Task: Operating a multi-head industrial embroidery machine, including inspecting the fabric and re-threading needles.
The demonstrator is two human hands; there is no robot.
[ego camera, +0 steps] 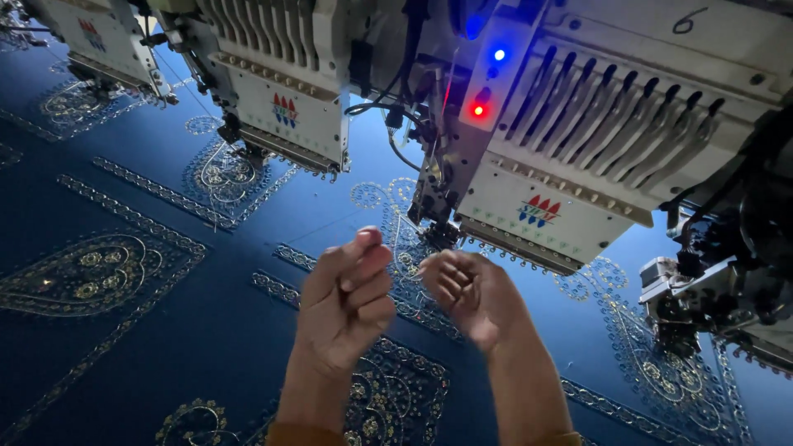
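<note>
Both my hands are raised over a dark blue fabric (206, 330) embroidered with gold and white ornamental patterns. My left hand (347, 301) is curled, thumb pressed against the forefinger at the top. My right hand (467, 293) is curled too, palm turned towards me, just below the needle area (438, 227) of a white embroidery machine head (570, 157). A fine thread may run between the fingers, but it is too thin to make out. The hands are a few centimetres apart and do not touch the fabric.
More white embroidery heads (281, 91) hang in a row to the left and far left (99, 37). A red light (478, 110) and a blue light (499, 54) glow on the near head. Dark machine parts and cables (710, 289) sit at the right.
</note>
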